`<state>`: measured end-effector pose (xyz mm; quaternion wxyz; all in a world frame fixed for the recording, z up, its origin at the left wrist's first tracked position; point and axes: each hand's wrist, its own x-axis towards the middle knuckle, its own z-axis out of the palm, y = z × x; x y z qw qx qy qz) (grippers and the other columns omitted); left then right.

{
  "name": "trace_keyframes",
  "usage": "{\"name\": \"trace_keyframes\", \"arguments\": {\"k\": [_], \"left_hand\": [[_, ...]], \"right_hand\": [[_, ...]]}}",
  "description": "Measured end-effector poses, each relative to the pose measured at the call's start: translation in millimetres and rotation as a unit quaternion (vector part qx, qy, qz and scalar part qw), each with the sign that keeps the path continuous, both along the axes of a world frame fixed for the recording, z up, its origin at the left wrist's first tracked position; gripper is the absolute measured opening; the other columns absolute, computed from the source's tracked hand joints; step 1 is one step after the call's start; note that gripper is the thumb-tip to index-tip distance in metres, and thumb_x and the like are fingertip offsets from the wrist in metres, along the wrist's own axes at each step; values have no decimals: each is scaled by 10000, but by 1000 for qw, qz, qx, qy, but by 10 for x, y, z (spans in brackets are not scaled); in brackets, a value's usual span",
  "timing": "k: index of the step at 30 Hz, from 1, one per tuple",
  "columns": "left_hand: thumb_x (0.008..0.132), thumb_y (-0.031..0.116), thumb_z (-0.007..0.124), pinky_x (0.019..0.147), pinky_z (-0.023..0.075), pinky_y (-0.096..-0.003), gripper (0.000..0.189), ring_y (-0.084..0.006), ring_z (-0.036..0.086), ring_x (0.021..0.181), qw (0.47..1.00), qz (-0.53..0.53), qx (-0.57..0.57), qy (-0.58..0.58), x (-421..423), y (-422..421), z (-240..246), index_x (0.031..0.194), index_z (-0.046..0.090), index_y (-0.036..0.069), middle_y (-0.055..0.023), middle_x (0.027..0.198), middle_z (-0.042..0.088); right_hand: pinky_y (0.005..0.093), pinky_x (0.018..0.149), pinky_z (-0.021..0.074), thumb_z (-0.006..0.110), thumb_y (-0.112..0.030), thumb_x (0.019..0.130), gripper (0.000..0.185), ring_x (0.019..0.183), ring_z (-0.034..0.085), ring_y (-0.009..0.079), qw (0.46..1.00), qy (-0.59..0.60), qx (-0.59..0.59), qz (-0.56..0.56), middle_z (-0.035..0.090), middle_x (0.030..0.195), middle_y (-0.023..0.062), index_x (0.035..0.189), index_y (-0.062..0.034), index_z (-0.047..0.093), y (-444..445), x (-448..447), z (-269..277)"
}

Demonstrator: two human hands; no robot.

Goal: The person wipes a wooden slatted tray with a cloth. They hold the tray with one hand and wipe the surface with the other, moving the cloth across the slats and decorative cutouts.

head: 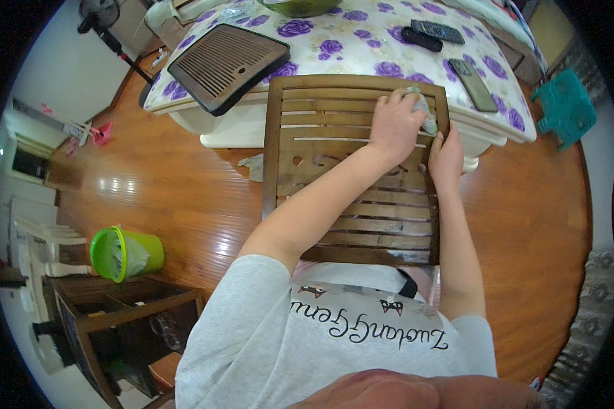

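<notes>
A brown slatted wooden panel with shaped cut-outs in its middle leans between my body and the table edge. Its far end rests at the table's rim. My left hand reaches across it and presses a crumpled pale green cloth on the slats near the far right corner. Along the right side of the panel, my right hand grips the frame. A damp-looking shiny patch shows on the near rail.
The table has a purple-flowered cover. On it lie a slatted tea tray, two remote controls, a phone and a green bowl. A green bin stands left, a teal stool right.
</notes>
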<state>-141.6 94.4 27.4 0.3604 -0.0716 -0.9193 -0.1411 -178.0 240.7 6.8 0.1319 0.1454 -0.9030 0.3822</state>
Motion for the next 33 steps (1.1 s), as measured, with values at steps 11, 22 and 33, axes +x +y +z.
{"name": "trace_keyframes", "arguments": {"k": [11, 22, 33], "left_hand": [[865, 167, 628, 992, 382, -622, 310, -336, 517, 1265, 985, 124, -57, -103, -88, -401, -35, 1149, 721, 251, -40, 1405, 567], [886, 254, 653, 957, 422, -556, 362, -341, 521, 1202, 945, 313, -37, -91, 640, -1584, -13, 1246, 655, 216, -101, 1368, 556], [852, 136, 656, 839, 491, -475, 310, -361, 547, 1066, 947, 303, -73, -80, 466, -1342, -52, 1161, 684, 141, -157, 1202, 606]], "right_hand": [[485, 930, 472, 514, -163, 1004, 440, 1108, 592, 450, 1000, 21, 8, -13, 621, 1222, 270, 1403, 12, 453, 19, -29, -86], [477, 970, 467, 508, -204, 1014, 468, 1156, 579, 441, 1000, 21, 10, -7, 602, 1271, 278, 1408, 38, 440, 29, -28, -124], [476, 942, 475, 522, -189, 1006, 465, 1118, 594, 445, 1000, 14, 16, -14, 614, 1238, 274, 1409, 29, 441, 9, -24, -95]]}}
